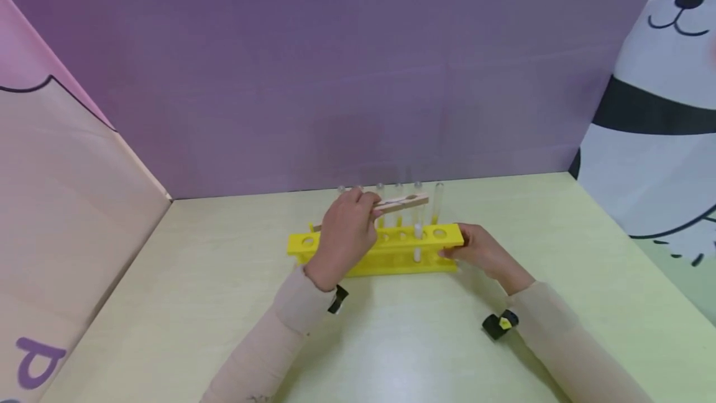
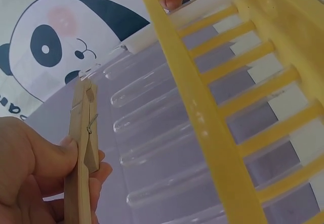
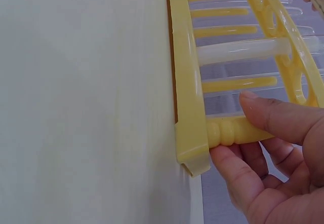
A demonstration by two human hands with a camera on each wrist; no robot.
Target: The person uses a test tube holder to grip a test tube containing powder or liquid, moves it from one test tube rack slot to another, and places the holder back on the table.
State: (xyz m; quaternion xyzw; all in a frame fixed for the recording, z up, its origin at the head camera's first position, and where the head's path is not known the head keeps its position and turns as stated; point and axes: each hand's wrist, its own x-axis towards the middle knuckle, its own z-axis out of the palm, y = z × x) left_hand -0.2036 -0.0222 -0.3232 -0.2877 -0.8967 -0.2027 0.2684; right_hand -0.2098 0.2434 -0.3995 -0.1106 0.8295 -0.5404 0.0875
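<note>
My left hand (image 1: 347,235) grips a wooden test tube clamp (image 2: 79,153), thumb on one side and fingers on the other. The clamp slants over a yellow test tube rack (image 1: 369,266), its tip by the upper end of a test tube with white contents (image 3: 243,50). Whether the tip touches that tube I cannot tell. That tube stands upright in a hole near the rack's right end. My right hand (image 1: 483,254) holds the rack's right end post (image 3: 235,131) between thumb and fingers. Clear test tubes (image 2: 147,95) sit over the pegs along the rack's back.
The rack stands on a pale table (image 1: 224,303) towards its far edge. A purple backdrop (image 1: 358,79) rises behind, with a panda-printed panel (image 1: 654,160) on the right and a pale panel (image 1: 67,204) on the left. Each wrist wears a small black device (image 1: 495,326).
</note>
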